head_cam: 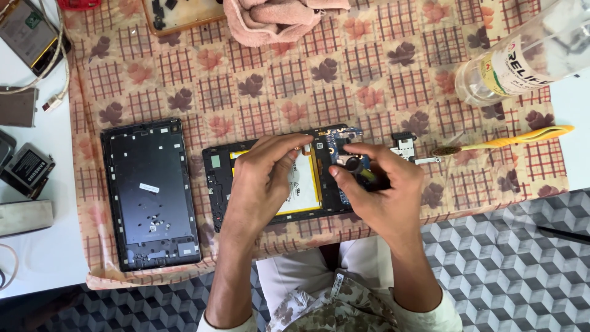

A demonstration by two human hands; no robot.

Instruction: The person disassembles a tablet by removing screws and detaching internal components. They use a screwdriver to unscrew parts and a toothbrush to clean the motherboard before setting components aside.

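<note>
1 white desk (37, 258) carries 1 patterned cloth (369, 67), checked and printed with leaves, and everything below is placed from the opened tablet (221, 184) lying near the cloth's front edge. That 1 tablet body shows 1 white-and-yellow battery (305, 187) inside its dark frame and 1 blue circuit board (337, 142) at its right end. To the tablet's left, just beside it, lies 1 dark back cover (150, 193), inner side up. Behind the tablet, at the cloth's far edge, sits 1 pink rag (276, 18), with 1 wooden tray (184, 13) of small dark parts just left of it. Far right and behind the tablet lies 1 clear bottle (528, 55) on its side. Right of the tablet lies 1 yellow toothbrush (516, 138), and between them 1 small loose board (404, 146).

2 hands work over the tablet. The left hand (258, 184) rests over the battery, its fingers (289, 144) bent together with tips touching the tablet's upper edge. The right hand (384, 190) hovers over the circuit board, its fingers (344, 178) clamped on 1 dark-handled tool (356, 166) with a yellow band; its tip cannot be made out.

Well left of the tablet, off the cloth, lie 2 small grey batteries (27, 169) and 1 white cable (55, 92).
</note>
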